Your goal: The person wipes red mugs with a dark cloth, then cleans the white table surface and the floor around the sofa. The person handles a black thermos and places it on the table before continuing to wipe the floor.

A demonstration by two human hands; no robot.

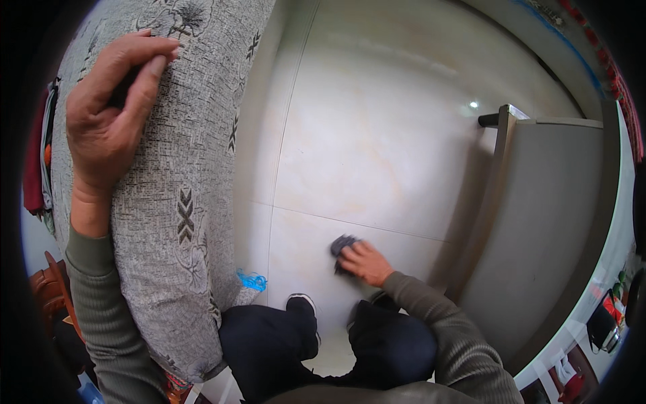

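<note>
My right hand [367, 263] is low over the pale tiled floor [348, 151], its fingers on a bunched dark grey cloth [345, 247] that lies against the tiles. The hand is slightly blurred. My left hand [113, 106] is raised at the upper left, above or against the grey patterned fabric cover [176, 151] of a long piece of furniture. Its fingers are bent, the thumb close to the index finger, and nothing shows between them. Whether its wrist rests on the cover, I cannot tell.
On the right stands a grey cabinet-like piece of furniture [535, 202] with a dark short bar [487, 120] at its far corner. Bright blue strands [252, 281] hang by the cover's lower edge. My dark shoes [303, 308] are on the floor just below the cloth. Wooden furniture [53, 293] shows at the left rim.
</note>
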